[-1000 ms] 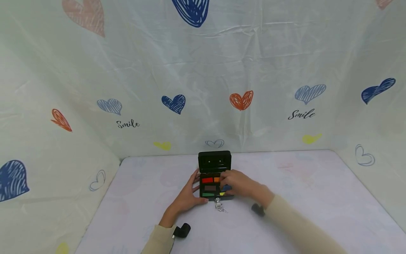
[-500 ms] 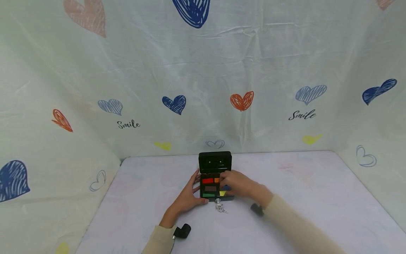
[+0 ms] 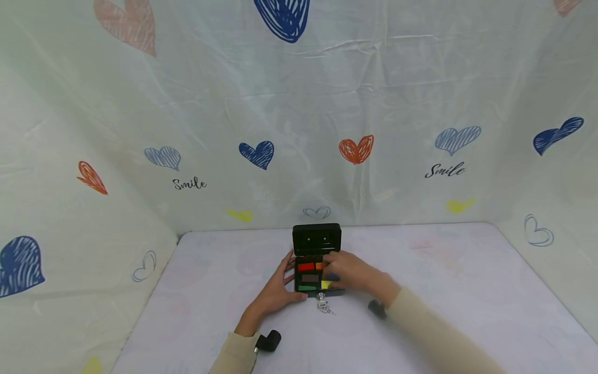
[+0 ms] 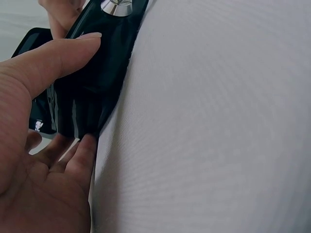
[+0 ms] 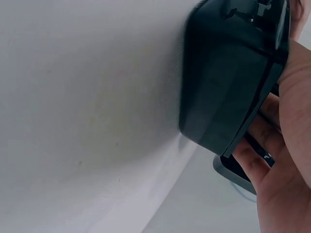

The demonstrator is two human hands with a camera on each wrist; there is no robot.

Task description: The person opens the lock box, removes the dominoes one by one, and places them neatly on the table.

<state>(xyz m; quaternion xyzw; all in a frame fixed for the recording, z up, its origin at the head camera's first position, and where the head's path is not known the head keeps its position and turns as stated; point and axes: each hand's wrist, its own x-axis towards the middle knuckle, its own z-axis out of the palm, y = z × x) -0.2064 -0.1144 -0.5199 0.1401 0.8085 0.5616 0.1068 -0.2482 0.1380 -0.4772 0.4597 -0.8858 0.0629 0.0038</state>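
Note:
A black metal cash box point(image 3: 320, 293) stands on the table with its lid point(image 3: 316, 240) raised. In it lie a red block point(image 3: 306, 266), an orange block point(image 3: 319, 265), a brown block point(image 3: 310, 278), a green block point(image 3: 307, 287), a yellow block point(image 3: 325, 284) and a blue piece point(image 3: 332, 277). My left hand point(image 3: 275, 292) grips the box's left side, thumb at the front, as the left wrist view also shows. Over the right compartments is my right hand point(image 3: 352, 270), at the yellow and blue pieces; its fingertips are partly hidden, so any pinch cannot be made out.
Small keys point(image 3: 324, 306) hang from the lock at the box's front. A white cloth-covered table point(image 3: 224, 259) surrounds the box. Behind it rises a curtain point(image 3: 299, 104) with printed hearts.
The yellow block has shifted slightly left and shows more beside my right fingers. My right hand has edged a little left. The left hand keeps its hold on the box.

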